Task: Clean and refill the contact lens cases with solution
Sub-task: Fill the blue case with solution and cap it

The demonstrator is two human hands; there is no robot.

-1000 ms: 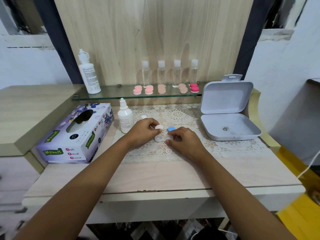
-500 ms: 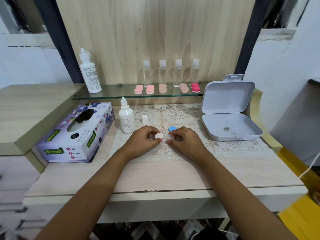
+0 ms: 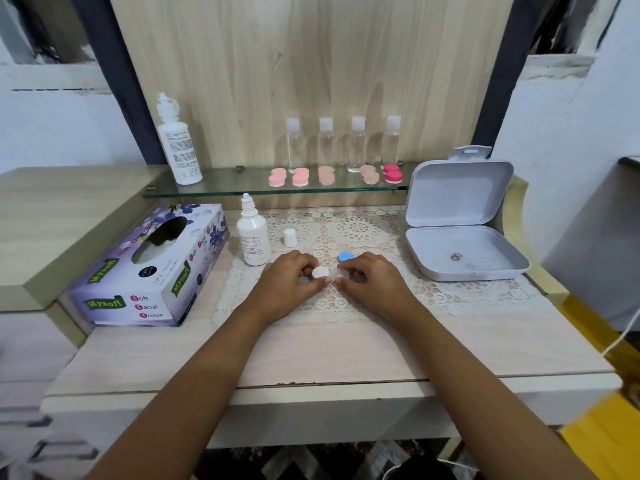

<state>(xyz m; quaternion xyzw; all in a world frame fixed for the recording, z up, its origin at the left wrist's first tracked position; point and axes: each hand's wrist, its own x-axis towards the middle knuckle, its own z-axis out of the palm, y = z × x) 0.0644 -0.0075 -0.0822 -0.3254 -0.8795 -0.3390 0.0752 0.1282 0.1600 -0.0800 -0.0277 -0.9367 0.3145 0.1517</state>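
On the lace mat (image 3: 360, 230), my left hand (image 3: 287, 282) pinches a white round cap (image 3: 320, 272) of a contact lens case. My right hand (image 3: 372, 282) grips the clear case body (image 3: 341, 274) from the other side, mostly hidden under its fingers. A blue cap (image 3: 344, 256) lies on the mat just behind my right hand. A small white solution bottle (image 3: 253, 237) stands uncapped left of my hands, its little white cap (image 3: 290, 237) beside it. Several pink lens cases (image 3: 300, 177) sit on the glass shelf (image 3: 221, 192).
A purple tissue box (image 3: 149, 268) lies at the left. An open grey hinged box (image 3: 460, 251) sits at the right. On the shelf stand a tall white bottle (image 3: 178, 147) and several clear small bottles (image 3: 325, 143). The table's front edge (image 3: 311, 382) is near me.
My left hand has shifted slightly right and brought the white cap over the case held by my right hand. The view moved a little; the small bottle cap came into sight.
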